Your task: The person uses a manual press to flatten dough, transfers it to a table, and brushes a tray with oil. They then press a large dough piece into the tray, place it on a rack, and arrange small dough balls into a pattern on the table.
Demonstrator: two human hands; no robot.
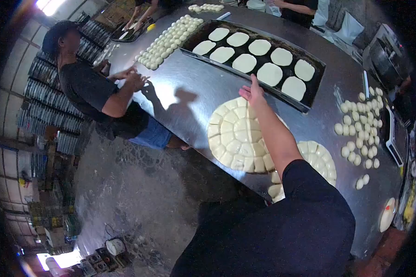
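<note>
My right hand (253, 92) reaches out over the metal table with nothing visible in it. One digit points up and the others stretch to the left, so it looks open. It is nearest to the front edge of a dark baking tray (305, 107), which holds several flat dough discs (269, 74). Below the hand and forearm lies a large round of dough (238, 129) scored into many pieces. A second scored dough round (320, 159) is partly hidden behind my arm. My left hand is out of view.
Dough balls stand in rows (168, 44) at the far left and lie scattered (363, 124) at right. A co-worker (90, 85) stands at the table's left edge. Other people work at the far side. A scale-like device (395, 138) sits at right.
</note>
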